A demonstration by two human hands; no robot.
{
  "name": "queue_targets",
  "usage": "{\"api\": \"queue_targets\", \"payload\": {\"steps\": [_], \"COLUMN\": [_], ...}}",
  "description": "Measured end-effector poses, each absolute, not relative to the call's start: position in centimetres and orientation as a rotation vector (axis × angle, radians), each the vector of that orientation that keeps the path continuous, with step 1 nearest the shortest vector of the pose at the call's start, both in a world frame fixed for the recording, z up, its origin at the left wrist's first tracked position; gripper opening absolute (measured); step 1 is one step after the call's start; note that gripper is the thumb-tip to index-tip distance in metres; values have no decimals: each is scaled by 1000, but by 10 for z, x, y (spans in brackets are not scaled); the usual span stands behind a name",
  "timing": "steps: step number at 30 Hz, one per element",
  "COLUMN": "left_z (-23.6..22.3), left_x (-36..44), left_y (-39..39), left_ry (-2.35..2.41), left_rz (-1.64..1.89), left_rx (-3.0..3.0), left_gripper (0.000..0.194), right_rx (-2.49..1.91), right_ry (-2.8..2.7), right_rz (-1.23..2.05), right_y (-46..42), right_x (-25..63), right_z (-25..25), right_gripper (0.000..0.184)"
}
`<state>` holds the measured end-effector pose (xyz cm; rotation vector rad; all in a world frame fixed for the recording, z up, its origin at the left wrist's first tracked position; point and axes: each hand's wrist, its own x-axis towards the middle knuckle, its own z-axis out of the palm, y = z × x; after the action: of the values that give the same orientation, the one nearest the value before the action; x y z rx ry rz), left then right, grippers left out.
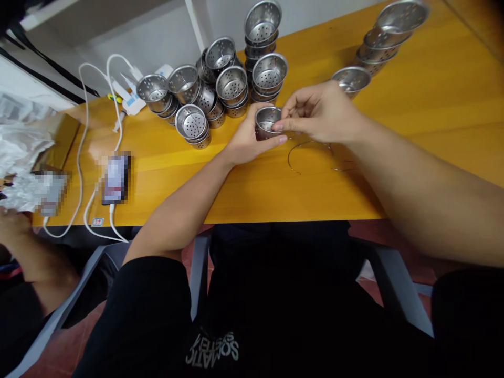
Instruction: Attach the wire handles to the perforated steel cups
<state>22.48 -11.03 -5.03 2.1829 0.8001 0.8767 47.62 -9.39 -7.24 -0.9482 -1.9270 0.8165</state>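
Observation:
My left hand point(247, 143) cups a small perforated steel cup point(266, 122) from below and the left, its fingers wrapped round the cup's side. My right hand point(315, 113) is pinched at the cup's right rim, fingertips together on the rim or on a thin wire there; I cannot make out which. A thin wire ring point(311, 157) lies flat on the yellow table point(252, 184) just under my right wrist.
Several stacked perforated cups point(220, 86) crowd the table behind my hands. Another leaning stack point(378, 44) runs to the back right. A phone point(115, 178) on a white cable point(81, 157) lies at the left. Another person's hand point(16, 223) and crumpled wrapping point(19, 142) are at the far left.

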Motion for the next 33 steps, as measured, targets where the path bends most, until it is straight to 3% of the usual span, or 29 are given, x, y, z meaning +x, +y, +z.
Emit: {"api": "queue_targets", "payload": {"steps": [11, 20, 29, 33], "left_z": [-52, -53, -53, -53], "left_x": [227, 224, 224, 224], "left_y": [-111, -107, -109, -110], "left_ry": [810, 838, 777, 764], "left_rz": [944, 963, 946, 945], "left_rx": [2141, 2120, 2180, 2207], "left_gripper": [102, 104, 100, 98], "right_rx": [-840, -820, -779, -743], "right_ry": [-1926, -2139, -2317, -2285], "right_rz": [727, 481, 509, 531], "right_y": [-136, -145, -141, -143], "right_x": [455, 459, 459, 458], "right_z": [-10, 7, -6, -2], "right_gripper": [44, 17, 32, 30]}}
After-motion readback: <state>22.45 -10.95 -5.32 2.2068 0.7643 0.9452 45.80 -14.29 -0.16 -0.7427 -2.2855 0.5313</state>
